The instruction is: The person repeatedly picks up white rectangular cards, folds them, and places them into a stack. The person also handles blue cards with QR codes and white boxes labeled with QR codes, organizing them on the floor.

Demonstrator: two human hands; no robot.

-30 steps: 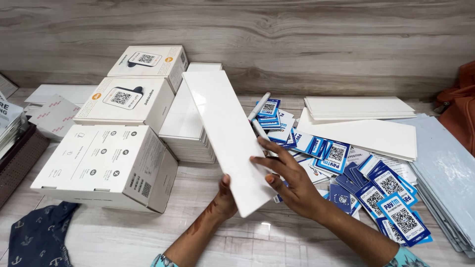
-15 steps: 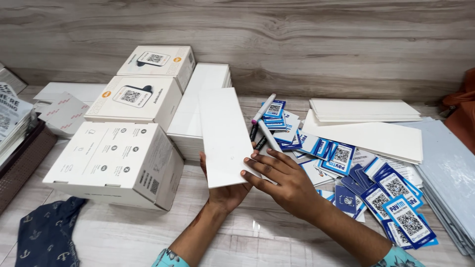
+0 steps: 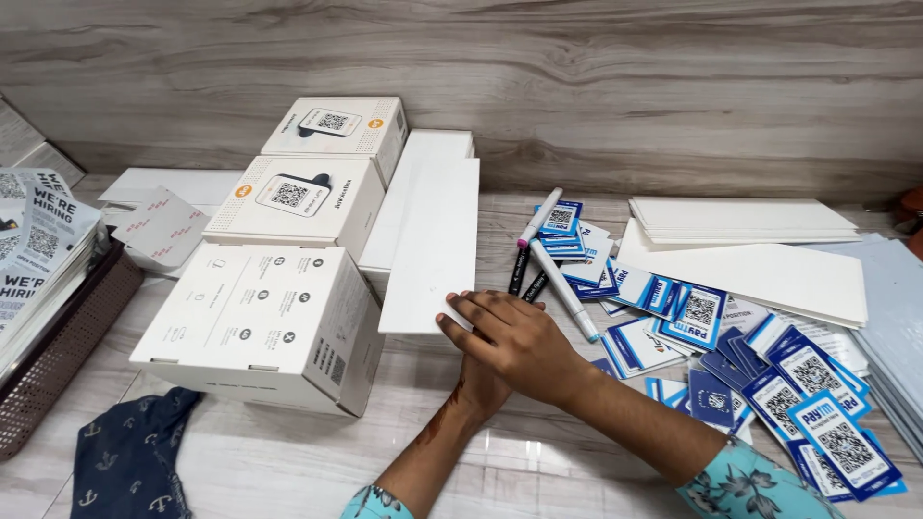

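Note:
A long white rectangular board [image 3: 433,240] lies flat on a stack of similar white boards [image 3: 437,142], beside three white cartons. My right hand [image 3: 514,341] grips the board's near end, with its fingers spread on top of the near right corner. My left hand [image 3: 478,383] reaches up under my right hand and is mostly hidden by it, so its grip does not show. Just right of my hands, a white marker [image 3: 562,284] and dark pens lie on the table.
White cartons [image 3: 260,317] [image 3: 293,197] [image 3: 336,125] stand in a row at left. Several blue code cards [image 3: 769,370] are scattered at right, with white sheets [image 3: 750,221] behind and grey sheets [image 3: 899,308] at the edge. A brown basket [image 3: 48,365] holds flyers; a dark blue cloth [image 3: 130,461] lies in front.
The white board was held tilted up in both hands; it has come down flat onto the stack, and my hands have slid to its near end.

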